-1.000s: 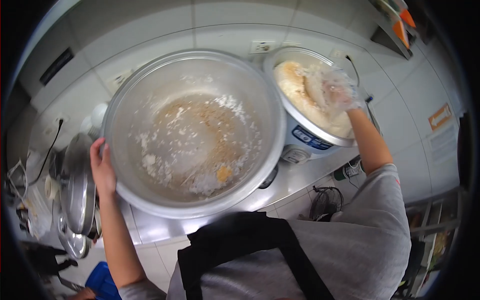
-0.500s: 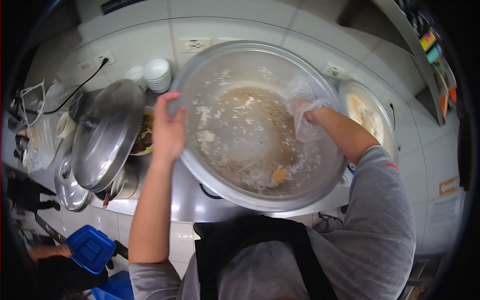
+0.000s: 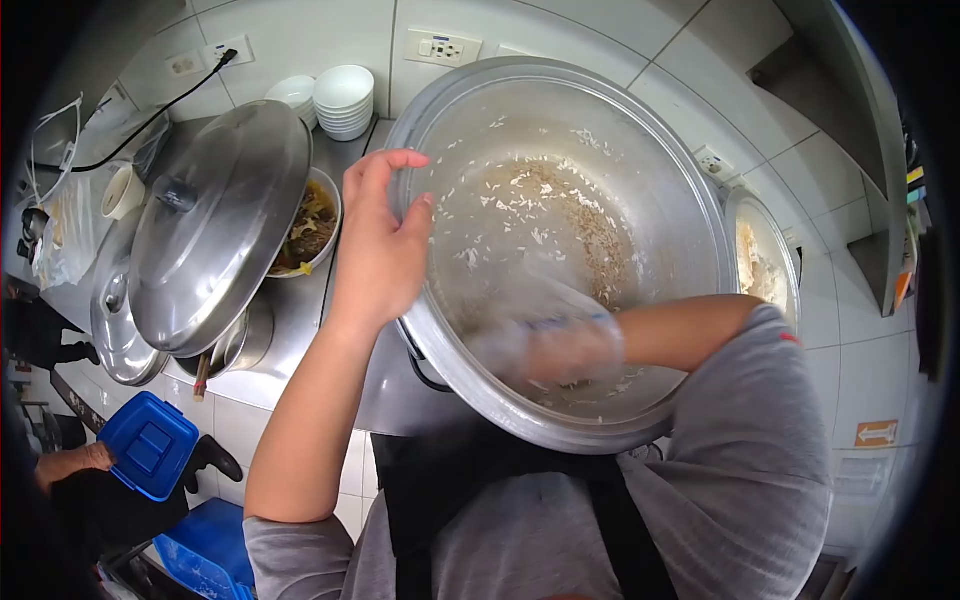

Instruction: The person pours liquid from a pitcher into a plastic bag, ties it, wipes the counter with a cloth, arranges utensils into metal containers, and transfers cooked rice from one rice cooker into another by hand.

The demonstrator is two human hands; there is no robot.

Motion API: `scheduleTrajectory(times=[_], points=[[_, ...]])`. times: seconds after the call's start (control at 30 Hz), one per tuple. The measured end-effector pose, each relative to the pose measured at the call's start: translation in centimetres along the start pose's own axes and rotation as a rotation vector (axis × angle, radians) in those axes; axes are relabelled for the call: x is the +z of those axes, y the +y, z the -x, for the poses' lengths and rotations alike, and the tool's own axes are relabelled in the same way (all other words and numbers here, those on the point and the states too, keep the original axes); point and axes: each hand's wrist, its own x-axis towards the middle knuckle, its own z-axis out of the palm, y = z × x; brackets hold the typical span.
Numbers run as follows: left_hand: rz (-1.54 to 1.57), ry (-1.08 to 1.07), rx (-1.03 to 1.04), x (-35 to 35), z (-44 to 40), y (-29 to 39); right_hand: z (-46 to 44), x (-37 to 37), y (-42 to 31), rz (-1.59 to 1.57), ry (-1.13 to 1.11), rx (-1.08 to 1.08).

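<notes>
A large metal pot (image 3: 680, 210) leans toward me, with scattered white rice grains and brownish bits stuck to its inside. My left hand (image 3: 385, 245) grips the pot's left rim, fingers over the edge and thumb inside. Down in the lower part of the pot is my right hand (image 3: 565, 345), in a clear plastic glove and blurred by motion; its fingers and anything in them cannot be made out. Right of the pot, a second container (image 3: 790, 260) holding white rice is partly hidden behind the rim.
Metal lids (image 3: 225, 220) and a bowl of dark food (image 3: 315, 235) stand at left, near stacked white bowls (image 3: 343, 100). A black cable runs to a wall outlet (image 3: 440, 47). At lower left another person's hand holds a blue lid (image 3: 150, 445).
My right hand has moved from the rice container into the large pot, then down toward its near side. The pot is now tilted more, and the view has shifted left.
</notes>
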Motion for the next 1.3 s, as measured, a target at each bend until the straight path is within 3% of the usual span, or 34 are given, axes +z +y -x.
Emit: scheduleTrajectory(times=[0.1, 0.23, 0.3, 0.37, 0.4, 0.43, 0.5, 0.57, 0.7, 0.73, 0.8, 0.83, 0.9, 1.0, 1.17, 1.3], points=[[0.012, 0.003, -0.002, 0.1, -0.1, -0.4, 5.8, -4.1, 0.4, -0.014, 0.029, 0.161], [-0.036, 0.017, 0.024, 0.2, -0.1, -0.8, 5.2, -9.6, 9.7, 0.253, 0.245, 0.431], [-0.034, 0.022, 0.024, 0.3, 0.0, -0.4, 2.9, -9.8, 14.0, 0.527, 0.313, 0.359], [0.076, -0.007, -0.096, 0.1, 0.0, 0.2, 0.5, -7.7, 14.3, 0.873, 0.464, 0.027], [0.075, -0.007, -0.1, 0.1, 0.0, 0.0, -0.1, -6.2, 13.7, 0.576, 0.475, -0.073], [0.039, 0.0, -0.073, 0.2, 0.1, -0.3, 0.0, -4.2, 12.6, -0.245, 0.399, -0.045], [0.005, 0.006, -0.033, 0.2, -0.1, -0.3, 1.6, -0.8, 10.3, -1.101, 0.173, -0.091], [0.02, 0.014, -0.041, 0.2, 0.1, -0.4, 2.5, -0.3, 8.7, -1.139, 0.053, -0.156], [0.104, -0.008, -0.101, 0.1, 0.1, -0.3, 3.2, -3.0, 4.5, -0.947, 0.237, 0.39], [0.044, 0.021, -0.026, 0.1, 0.0, -0.8, 3.9, -3.2, 3.6, -0.897, 0.288, 0.531], [-0.002, 0.032, 0.042, 0.4, 0.0, -1.3, 4.6, -6.0, 7.9, -0.641, 0.322, 0.691], [0.058, 0.028, -0.029, 0.4, 0.0, -1.1, 5.9, -8.0, 12.6, -0.647, 0.326, 0.709], [0.105, 0.022, -0.1, 0.4, 0.0, -0.7, 7.4, -9.8, 14.2, -0.298, 0.229, 0.772], [0.046, 0.034, -0.041, 0.4, 0.0, -0.9, 8.8, -8.6, 10.6, 0.08, 0.071, 0.726], [0.078, 0.017, -0.13, 0.4, 0.2, -0.2, 10.4, -3.0, 1.7, 0.237, -0.062, 0.561], [0.05, 0.028, -0.096, 0.5, 0.1, -0.6, 10.6, -0.3, -0.7, 0.352, -0.042, 0.506]])
